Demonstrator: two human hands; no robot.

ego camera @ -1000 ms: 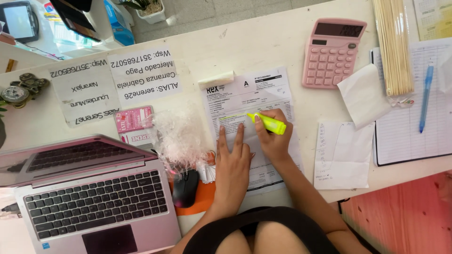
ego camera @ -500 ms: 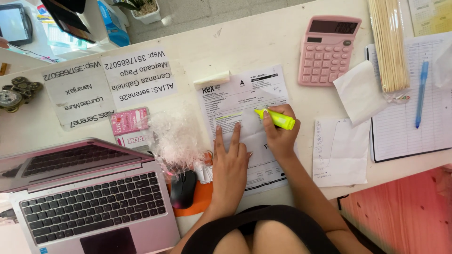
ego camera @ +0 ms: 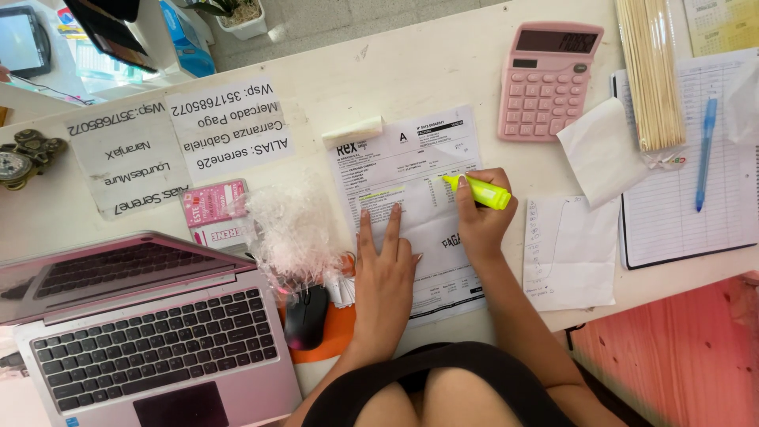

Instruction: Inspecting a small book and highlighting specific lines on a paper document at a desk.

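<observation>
A printed white invoice sheet lies on the white desk in front of me. My left hand rests flat on its lower half, two fingers spread and pointing up the page. My right hand grips a yellow highlighter, its tip touching the sheet near the right side of the middle lines. A yellow-marked line shows on the sheet just above my left fingertips.
A pink calculator sits at upper right beside a bundle of wooden skewers. A lined notebook with a blue pen lies at right, loose paper slips next to my right hand. A pink laptop, black mouse and white fluffy object are at left.
The highlighter has slid to the right along the sheet with my right hand. My left hand stays pressed on the paper.
</observation>
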